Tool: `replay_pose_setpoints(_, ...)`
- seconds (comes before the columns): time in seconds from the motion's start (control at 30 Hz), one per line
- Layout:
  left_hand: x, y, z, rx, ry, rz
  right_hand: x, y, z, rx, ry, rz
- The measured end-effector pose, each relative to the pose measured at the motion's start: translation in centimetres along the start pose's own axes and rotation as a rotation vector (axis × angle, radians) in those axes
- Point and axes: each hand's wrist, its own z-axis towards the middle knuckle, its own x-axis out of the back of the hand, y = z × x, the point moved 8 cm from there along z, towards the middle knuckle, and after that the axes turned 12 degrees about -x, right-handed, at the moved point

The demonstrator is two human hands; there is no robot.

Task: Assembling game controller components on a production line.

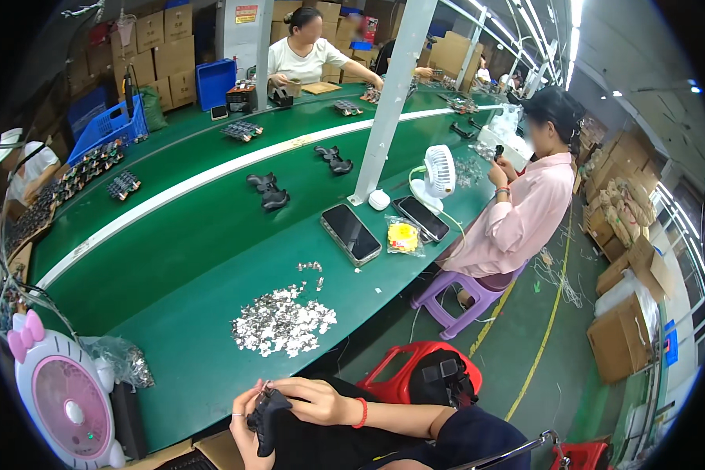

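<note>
Over my lap, close to the table's front edge, a black curved plastic shell [268,421] is held up between both hands. My left hand [247,429] wraps its fingers round the shell's left side. My right hand [321,401], with a red band at the wrist, is closed with its fingertips at the shell's top edge. Something small and shiny shows between the fingertips there, too small to make out. Just beyond my hands, a pile of small silvery metal parts [280,323] lies on the green table [188,313], with several strays at its far side.
Pairs of black shells [268,192] lie on the green conveyor belt [211,207]. A pink-and-white fan [66,395] stands left, beside a plastic bag [121,356]. Phones [351,233], a yellow packet [403,235] and a white fan [437,174] are rightward. Co-workers sit nearby; a red stool [392,372] stands right.
</note>
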Motion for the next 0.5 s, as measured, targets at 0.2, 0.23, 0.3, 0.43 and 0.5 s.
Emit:
replay_pose_setpoints(0.2,0.0,0.5,0.4,-0.036,0.016,0.115,-0.3,0.5,-0.7,-0.013,0.023,0.043)
replay_pose_setpoints(0.23,-0.3,1.3,0.7,-0.099,-0.022,0.234,-0.4,0.5,-0.7,-0.011,0.019,0.055)
replay_pose_setpoints(0.3,-0.7,2.2,1.1,-0.161,-0.055,0.356,-0.6,0.4,-0.7,-0.010,0.012,0.072)
replay_pose_setpoints(0.43,0.4,2.5,2.0,-0.195,-0.072,0.451,-1.2,1.6,0.7,-0.085,-0.058,0.051)
replay_pose_setpoints(0.5,3.5,0.8,1.7,-0.062,0.199,0.196,-1.3,1.7,3.4,-0.125,-0.136,0.057)
